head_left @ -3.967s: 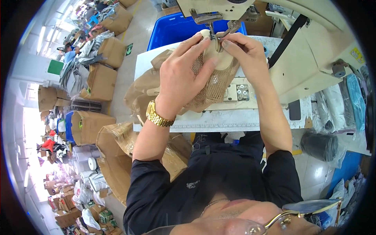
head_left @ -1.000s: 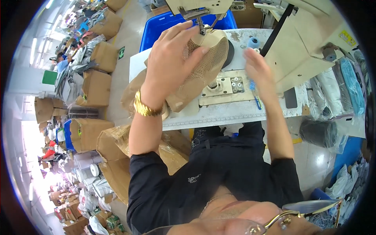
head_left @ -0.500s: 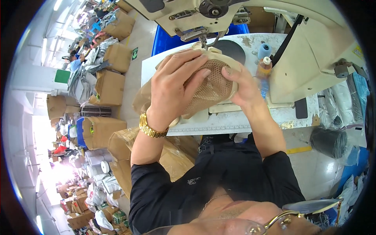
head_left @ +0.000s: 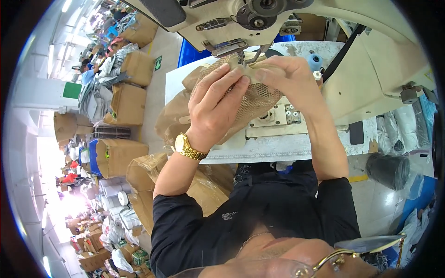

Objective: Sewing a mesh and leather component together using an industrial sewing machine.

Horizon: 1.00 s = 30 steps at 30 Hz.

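Tan mesh fabric (head_left: 262, 99) is bunched under the presser foot (head_left: 241, 54) of a cream industrial sewing machine (head_left: 361, 69). My left hand (head_left: 215, 104) is closed on its left part, fingertips just below the foot and a gold watch (head_left: 187, 148) on that wrist. My right hand (head_left: 292, 78) pinches the upper right part, thumb on a smooth tan patch beside the needle. Folds of plain tan material (head_left: 169, 120) hang off to the left. Bobbins (head_left: 292, 116) sit on the machine bed below my right hand.
A white worktable (head_left: 278, 153) carries a blue thread cone (head_left: 315, 60), a bottle behind my right hand and a dark phone-like slab (head_left: 356, 132). Behind are a blue bin (head_left: 187, 53) and, leftward, cardboard boxes (head_left: 127, 106), piled goods and another person (head_left: 88, 76). Wrapped rolls (head_left: 387, 169) lie right.
My right hand left the fabric about a second ago and is back on it, now higher, closer to the needle. The mesh has been turned and pulled up around the foot.
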{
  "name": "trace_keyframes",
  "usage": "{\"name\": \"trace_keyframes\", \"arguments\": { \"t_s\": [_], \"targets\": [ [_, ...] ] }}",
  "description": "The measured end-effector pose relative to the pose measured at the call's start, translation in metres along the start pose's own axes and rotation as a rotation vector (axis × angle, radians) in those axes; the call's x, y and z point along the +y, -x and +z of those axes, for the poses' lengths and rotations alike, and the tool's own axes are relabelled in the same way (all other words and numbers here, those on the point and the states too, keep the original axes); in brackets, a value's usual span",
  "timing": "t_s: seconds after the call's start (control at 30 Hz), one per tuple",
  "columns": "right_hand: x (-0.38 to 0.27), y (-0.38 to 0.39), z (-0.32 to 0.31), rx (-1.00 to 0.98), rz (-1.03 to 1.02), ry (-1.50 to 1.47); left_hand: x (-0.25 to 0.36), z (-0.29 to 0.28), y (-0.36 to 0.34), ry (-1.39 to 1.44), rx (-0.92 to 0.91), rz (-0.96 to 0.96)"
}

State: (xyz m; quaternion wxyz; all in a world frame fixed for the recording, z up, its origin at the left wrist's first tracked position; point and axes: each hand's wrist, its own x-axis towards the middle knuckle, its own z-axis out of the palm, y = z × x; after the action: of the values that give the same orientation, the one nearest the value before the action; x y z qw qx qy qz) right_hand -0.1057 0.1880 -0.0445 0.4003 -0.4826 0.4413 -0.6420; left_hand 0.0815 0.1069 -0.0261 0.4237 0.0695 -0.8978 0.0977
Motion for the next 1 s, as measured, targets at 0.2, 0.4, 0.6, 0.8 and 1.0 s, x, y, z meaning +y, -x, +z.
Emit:
{"name": "trace_keyframes", "arguments": {
  "t_s": [0.2,0.4,0.6,0.8,1.0],
  "targets": [
    [0.007,-0.002,0.002,0.074,-0.088,0.033,0.007,-0.001,-0.008,0.242,0.014,-0.300],
    [0.006,0.000,0.005,0.102,-0.070,0.068,0.019,0.010,-0.014,0.281,0.171,-0.483],
    [0.007,0.002,0.008,0.126,-0.113,0.079,0.009,0.013,-0.010,0.381,0.185,-0.506],
    [0.007,0.003,0.013,0.166,-0.149,0.075,0.002,0.012,-0.012,0.476,0.147,-0.544],
    [0.010,0.004,0.020,0.202,-0.174,0.042,-0.010,0.005,-0.015,0.610,0.068,-0.605]
  ]
}}
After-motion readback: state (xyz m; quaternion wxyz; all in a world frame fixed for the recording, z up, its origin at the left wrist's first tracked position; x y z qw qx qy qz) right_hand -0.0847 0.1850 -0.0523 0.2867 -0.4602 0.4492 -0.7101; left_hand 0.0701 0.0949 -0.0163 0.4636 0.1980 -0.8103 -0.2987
